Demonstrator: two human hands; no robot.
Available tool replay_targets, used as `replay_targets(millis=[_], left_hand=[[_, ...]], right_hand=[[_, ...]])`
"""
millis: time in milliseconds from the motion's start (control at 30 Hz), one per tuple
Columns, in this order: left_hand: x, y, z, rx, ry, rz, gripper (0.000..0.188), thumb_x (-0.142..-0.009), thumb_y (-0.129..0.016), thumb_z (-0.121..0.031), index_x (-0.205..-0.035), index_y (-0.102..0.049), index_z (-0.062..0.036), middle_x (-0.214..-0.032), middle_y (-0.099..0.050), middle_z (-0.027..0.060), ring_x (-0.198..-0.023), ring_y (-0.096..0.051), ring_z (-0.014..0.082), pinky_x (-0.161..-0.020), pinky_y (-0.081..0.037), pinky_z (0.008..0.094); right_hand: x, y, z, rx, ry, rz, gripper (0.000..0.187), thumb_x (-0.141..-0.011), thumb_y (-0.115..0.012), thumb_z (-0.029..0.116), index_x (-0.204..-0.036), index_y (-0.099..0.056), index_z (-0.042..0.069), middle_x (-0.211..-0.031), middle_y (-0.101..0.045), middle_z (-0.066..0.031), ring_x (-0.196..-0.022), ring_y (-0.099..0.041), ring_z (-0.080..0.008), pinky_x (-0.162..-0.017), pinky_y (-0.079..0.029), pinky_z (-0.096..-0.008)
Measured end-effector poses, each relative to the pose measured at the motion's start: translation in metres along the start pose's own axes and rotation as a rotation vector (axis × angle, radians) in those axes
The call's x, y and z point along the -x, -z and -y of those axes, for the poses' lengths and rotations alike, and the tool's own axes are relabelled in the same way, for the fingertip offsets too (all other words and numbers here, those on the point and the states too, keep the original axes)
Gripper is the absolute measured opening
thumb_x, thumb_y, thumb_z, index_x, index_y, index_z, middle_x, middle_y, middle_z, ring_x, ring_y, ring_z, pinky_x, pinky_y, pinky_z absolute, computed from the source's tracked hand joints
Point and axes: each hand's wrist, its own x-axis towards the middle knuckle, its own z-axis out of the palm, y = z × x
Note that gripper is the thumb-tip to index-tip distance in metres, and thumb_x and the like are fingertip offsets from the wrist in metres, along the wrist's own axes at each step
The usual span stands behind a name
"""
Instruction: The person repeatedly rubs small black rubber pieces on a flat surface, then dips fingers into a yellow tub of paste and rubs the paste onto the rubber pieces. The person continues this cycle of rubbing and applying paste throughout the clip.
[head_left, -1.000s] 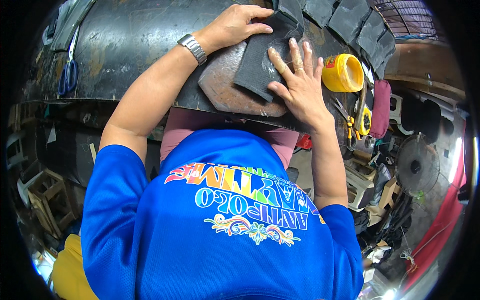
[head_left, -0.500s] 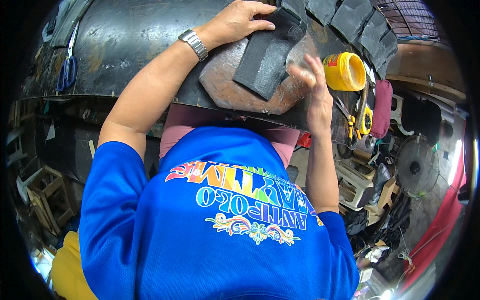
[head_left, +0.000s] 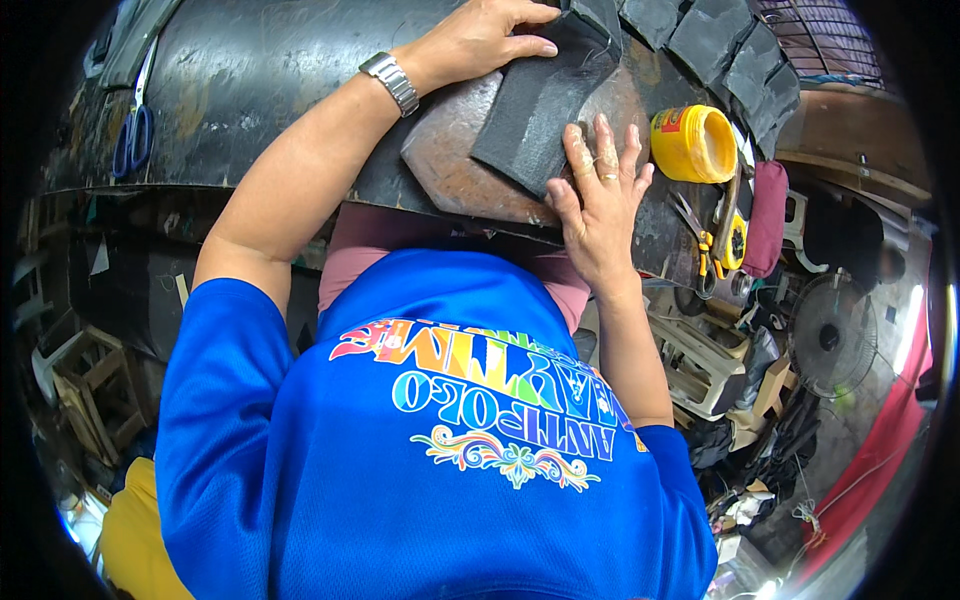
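Note:
A flat black leather-like piece (head_left: 532,120) lies slantwise over a brown stone slab (head_left: 450,150) on the bench. Its far end has a folded or layered flap (head_left: 597,22). My left hand (head_left: 485,40), with a metal watch on the wrist, rests at the piece's far left edge. Its thumb and forefinger stretch apart over the black surface; the other fingers are hidden. My right hand (head_left: 603,195) is open, fingers spread, palm down over the slab's right side by the piece's near right edge. Pale residue coats its fingers. Whether it presses on the piece I cannot tell.
An open yellow jar (head_left: 690,143) stands right of my right hand. Beside it lie yellow-handled scissors (head_left: 708,250), a yellow tape measure (head_left: 735,240) and a maroon pouch (head_left: 765,220). Several black pieces (head_left: 712,45) overlap at far right. Blue-handled scissors (head_left: 133,140) lie at left.
My right hand has turned from edge-on, blurred, to palm down with fingers spread, moving slightly left and nearer. My left hand and the black piece have shifted only very slightly.

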Motion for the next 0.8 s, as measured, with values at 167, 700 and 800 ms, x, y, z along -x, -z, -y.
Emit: replay_targets(millis=[167,700,800], left_hand=[[0.0,-0.002,0.001,0.044,0.028,-0.021,0.039,-0.089,-0.075,-0.01,-0.124,-0.065,0.0048,-0.112,-0.073,0.015,-0.099,-0.067,0.0167,-0.088,-0.053,0.0317],[-0.004,0.008,0.019,-0.034,0.012,0.028,0.032,-0.087,-0.077,-0.014,-0.113,-0.07,0.0023,-0.101,-0.074,0.0151,-0.091,-0.068,0.0175,-0.083,-0.053,0.0325],[-0.003,0.01,0.015,-0.085,-0.029,0.03,0.032,-0.088,-0.076,-0.016,-0.114,-0.07,0.0014,-0.102,-0.074,0.0173,-0.092,-0.069,0.0204,-0.084,-0.053,0.0341]], right_hand=[[0.013,-0.002,0.0,-0.013,0.062,0.057,0.062,-0.097,-0.048,0.061,-0.147,-0.053,0.026,-0.165,-0.027,-0.0128,-0.154,-0.012,-0.0402,-0.115,-0.003,-0.0708],[-0.045,0.008,-0.004,-0.158,0.178,-0.041,0.061,-0.1,-0.04,0.062,-0.143,-0.057,0.022,-0.163,-0.03,-0.0137,-0.153,-0.014,-0.0404,-0.118,-0.004,-0.0669],[-0.06,-0.001,0.002,0.212,0.218,0.053,0.07,-0.095,-0.044,0.067,-0.151,-0.047,0.024,-0.163,-0.029,-0.0146,-0.153,-0.013,-0.0412,-0.117,-0.005,-0.0684]])
